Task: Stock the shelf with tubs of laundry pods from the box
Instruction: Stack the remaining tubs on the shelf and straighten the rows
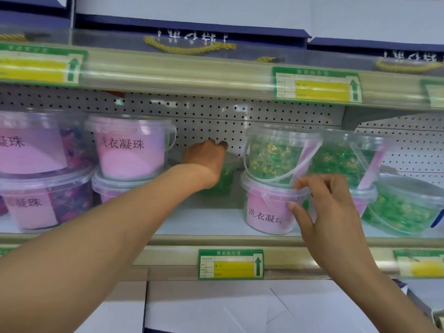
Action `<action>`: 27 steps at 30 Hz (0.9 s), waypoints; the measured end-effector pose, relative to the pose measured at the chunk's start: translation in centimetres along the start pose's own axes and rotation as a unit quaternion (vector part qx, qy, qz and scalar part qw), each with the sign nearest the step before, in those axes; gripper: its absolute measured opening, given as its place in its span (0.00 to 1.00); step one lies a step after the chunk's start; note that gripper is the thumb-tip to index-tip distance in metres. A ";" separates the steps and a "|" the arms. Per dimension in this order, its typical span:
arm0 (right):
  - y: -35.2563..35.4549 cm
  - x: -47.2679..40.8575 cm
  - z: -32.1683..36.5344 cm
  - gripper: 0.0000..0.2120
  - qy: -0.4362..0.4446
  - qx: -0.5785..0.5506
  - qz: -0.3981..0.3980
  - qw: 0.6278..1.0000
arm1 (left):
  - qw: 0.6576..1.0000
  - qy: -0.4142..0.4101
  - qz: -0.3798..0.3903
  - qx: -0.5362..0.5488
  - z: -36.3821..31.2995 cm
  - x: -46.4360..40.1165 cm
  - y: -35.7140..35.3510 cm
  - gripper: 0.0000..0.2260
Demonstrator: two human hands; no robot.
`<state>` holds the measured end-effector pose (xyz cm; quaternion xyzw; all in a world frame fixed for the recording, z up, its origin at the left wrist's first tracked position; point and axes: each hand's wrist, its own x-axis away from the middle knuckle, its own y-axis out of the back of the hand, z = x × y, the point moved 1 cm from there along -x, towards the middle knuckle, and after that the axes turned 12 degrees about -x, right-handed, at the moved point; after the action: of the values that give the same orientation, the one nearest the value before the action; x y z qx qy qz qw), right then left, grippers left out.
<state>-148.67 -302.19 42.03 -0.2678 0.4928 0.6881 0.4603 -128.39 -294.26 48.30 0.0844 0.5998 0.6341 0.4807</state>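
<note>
the left hand (206, 159) reaches deep into the shelf (204, 222), fingers curled over the top of a small green tub (225, 179) that sits at the back, near the pegboard wall (216, 118); most of that tub is hidden behind the wrist. at four o'clock from it, the right hand (324, 207) is at a stacked pair near the shelf's front edge: thumb and fingers spread narrowly, tips touching the lid rim of the pink-labelled tub (269, 210), gripping nothing fully that i can tell. on top of that one stands a clear tub of green pods (276, 155), its white handle hanging down in front. at nine o'clock from the left hand stands another pink-labelled stack (129, 147), with bigger purple tubs (43, 198) at the far left. more green tubs (403, 207) crowd the three o'clock end. a green and yellow price tag (230, 264) hangs on the rail below.
</note>
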 end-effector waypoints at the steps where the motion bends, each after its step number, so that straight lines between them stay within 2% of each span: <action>1: 0.0 0.0 0.0 0.16 -0.001 0.000 0.000 1.000 | 1.000 -0.005 0.011 0.025 0.0 -0.2 0.1 0.17; 4: -0.1 0.1 0.0 0.16 -0.003 -0.001 -0.001 1.000 | 0.994 -0.035 0.008 0.105 -0.7 -1.2 -0.2 0.16; 9: 0.0 0.1 0.0 0.15 -0.006 0.000 0.000 1.000 | 0.996 -0.060 -0.028 0.053 -0.6 -0.9 -0.3 0.17; 12: 0.0 0.1 0.1 0.16 -0.008 -0.001 -0.001 1.000 | 0.998 -0.051 -0.001 0.026 0.7 -0.7 0.4 0.19; 15: 0.0 0.1 0.1 0.16 -0.012 0.001 0.000 1.000 | 0.997 -0.047 0.047 0.047 0.7 -1.5 0.9 0.23; 20: 0.0 0.0 0.2 0.15 -0.012 0.004 0.006 1.000 | 0.997 -0.067 0.026 0.023 -0.7 -2.5 -0.6 0.11; 27: -0.1 0.1 0.3 0.16 -0.017 0.006 0.000 1.000 | 0.994 -0.110 0.016 -0.011 1.8 -1.6 0.3 0.10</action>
<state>-148.59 -301.88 42.06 -0.2536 0.4892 0.6893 0.4703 -126.47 -294.14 49.81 0.1580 0.5347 0.6355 0.5342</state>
